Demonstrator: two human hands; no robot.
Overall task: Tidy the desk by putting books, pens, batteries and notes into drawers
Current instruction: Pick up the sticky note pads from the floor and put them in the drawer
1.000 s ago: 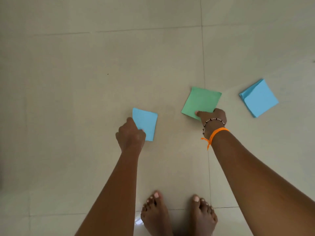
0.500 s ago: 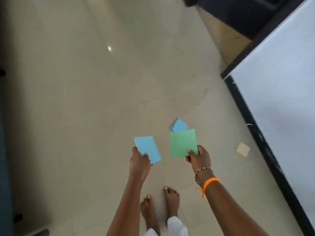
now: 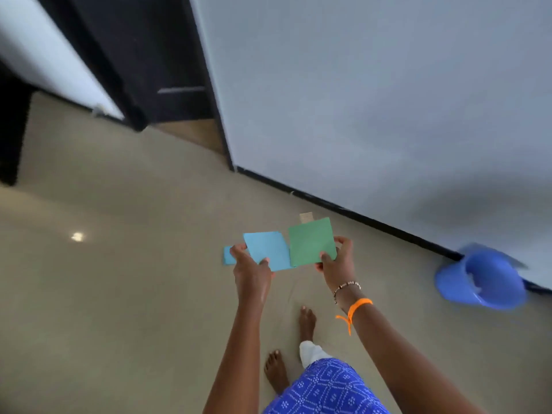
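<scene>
I stand over a beige tiled floor. My left hand (image 3: 250, 268) pinches a light blue square note (image 3: 266, 248) by its lower edge. My right hand (image 3: 337, 262) pinches a green square note (image 3: 310, 241) at its lower right corner. Both notes are held up in front of me, side by side, the green edge overlapping the blue one. A second blue note (image 3: 228, 255) lies on the floor behind my left hand, mostly hidden. A small pale yellow note (image 3: 306, 217) lies on the floor near the wall, just past the green note.
A white wall (image 3: 373, 94) with a black skirting runs along the right. A blue plastic dustpan (image 3: 481, 279) leans at its base. Dark furniture (image 3: 140, 55) stands at the back, and a dark leg (image 3: 12, 135) at far left. My bare feet (image 3: 306, 322) are below.
I have risen from the floor with both notes lifted. The view swung toward the wall and furniture. My hands came together until the green note overlaps the blue one.
</scene>
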